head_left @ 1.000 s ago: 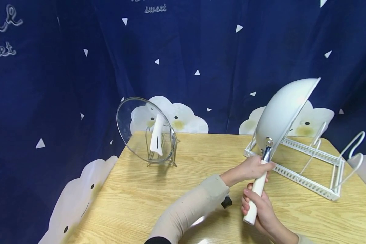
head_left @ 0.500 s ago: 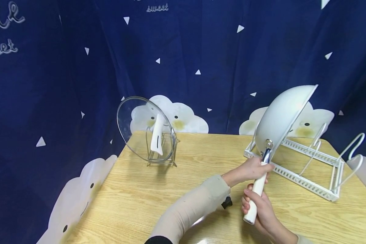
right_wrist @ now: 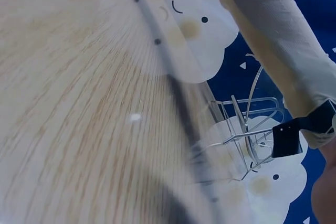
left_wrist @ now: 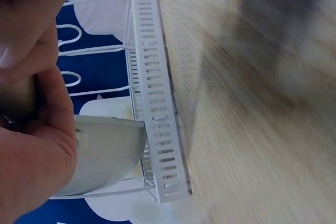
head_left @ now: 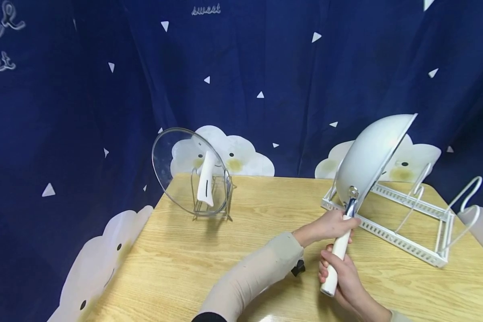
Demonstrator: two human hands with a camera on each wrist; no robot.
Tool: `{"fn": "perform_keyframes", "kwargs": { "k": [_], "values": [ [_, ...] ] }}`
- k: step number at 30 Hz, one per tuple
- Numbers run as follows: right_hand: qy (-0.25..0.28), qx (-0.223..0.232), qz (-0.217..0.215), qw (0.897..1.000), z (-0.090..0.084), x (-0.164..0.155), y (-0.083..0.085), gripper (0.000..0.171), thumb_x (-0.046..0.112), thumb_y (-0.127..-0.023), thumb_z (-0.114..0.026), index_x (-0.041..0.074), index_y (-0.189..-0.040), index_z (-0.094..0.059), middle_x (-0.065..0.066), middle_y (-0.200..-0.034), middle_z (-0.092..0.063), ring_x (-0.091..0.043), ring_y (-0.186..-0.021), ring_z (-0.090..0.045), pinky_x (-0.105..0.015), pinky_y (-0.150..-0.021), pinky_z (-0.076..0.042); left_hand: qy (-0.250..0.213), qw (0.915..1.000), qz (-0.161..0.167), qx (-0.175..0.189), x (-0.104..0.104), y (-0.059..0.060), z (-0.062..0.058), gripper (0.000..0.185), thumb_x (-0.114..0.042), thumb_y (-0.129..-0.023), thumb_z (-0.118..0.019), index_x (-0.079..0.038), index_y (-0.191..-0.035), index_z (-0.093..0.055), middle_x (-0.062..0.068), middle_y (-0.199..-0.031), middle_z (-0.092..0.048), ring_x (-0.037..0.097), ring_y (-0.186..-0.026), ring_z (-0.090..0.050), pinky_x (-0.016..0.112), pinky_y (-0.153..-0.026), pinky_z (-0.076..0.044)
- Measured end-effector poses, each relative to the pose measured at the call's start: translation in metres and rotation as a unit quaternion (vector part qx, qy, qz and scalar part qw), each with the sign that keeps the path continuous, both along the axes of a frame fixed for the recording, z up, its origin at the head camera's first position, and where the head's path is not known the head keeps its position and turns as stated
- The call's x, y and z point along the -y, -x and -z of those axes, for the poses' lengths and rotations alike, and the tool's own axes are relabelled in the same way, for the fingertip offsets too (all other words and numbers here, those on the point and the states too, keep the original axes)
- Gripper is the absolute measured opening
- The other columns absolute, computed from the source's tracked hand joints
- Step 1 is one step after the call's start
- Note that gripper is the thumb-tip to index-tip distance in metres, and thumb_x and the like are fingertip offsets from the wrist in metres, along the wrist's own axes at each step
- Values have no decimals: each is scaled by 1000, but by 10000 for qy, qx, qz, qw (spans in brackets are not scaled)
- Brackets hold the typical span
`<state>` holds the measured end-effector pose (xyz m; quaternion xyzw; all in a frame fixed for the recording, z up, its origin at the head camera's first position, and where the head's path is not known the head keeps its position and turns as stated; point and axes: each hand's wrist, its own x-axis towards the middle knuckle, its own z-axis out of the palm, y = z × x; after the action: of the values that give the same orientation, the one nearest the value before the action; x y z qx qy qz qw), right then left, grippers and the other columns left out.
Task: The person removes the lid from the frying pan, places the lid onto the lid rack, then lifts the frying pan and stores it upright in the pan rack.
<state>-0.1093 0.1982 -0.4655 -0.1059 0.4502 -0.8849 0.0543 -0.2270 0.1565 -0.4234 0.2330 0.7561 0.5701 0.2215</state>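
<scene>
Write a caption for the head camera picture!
Both hands, left hand and right hand, hold a white round pan in a white wire rack.

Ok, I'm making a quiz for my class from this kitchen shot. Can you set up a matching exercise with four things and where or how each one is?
Things:
1. white round pan
2. clear glass lid
3. left hand
4. right hand

States:
A. stands on edge in a small wire stand
B. grips the handle's lower end
C. tilted, bowl at the white slotted rack
D. holds the handle near its metal neck

Pairs: 1-C, 2-A, 3-D, 4-B
</scene>
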Motion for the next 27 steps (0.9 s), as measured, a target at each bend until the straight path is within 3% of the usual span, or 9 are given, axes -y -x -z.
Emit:
{"fn": "perform_keyframes", "kwargs": {
  "k": [14, 19, 27],
  "values": [
    [-680, 582, 563, 9944, 2, -3, 6, 11, 3, -98, -41, 10, -90, -41, 4, -65, -50, -7, -53, -50, -19, -49, -47, 104, 9997, 98, 211, -4, 9, 2, 26, -25, -91, -58, -4, -77, -55, 7, -60, -59, 16, -47, -60, 24, -51, -49],
    [-1060, 861, 808, 9873, 1, -3, 8, 8, 6, -97, -44, 8, -92, -39, 4, -65, -49, -8, -53, -50, -20, -50, -47, 168, 9996, 62, 220, -5, 11, 4, 28, -27, -90, -58, -1, -77, -57, 7, -58, -59, 17, -47, -60, 23, -52, -48],
    [-1772, 1321, 1101, 9690, 3, -5, 10, 12, 9, -96, -48, 4, -92, -38, 0, -65, -48, -11, -52, -52, -26, -50, -51, 143, 9995, 116, 254, -7, 14, 9, 26, -29, -91, -57, -9, -75, -53, 6, -58, -58, 17, -46, -60, 24, -51, -49]
  ]
}}
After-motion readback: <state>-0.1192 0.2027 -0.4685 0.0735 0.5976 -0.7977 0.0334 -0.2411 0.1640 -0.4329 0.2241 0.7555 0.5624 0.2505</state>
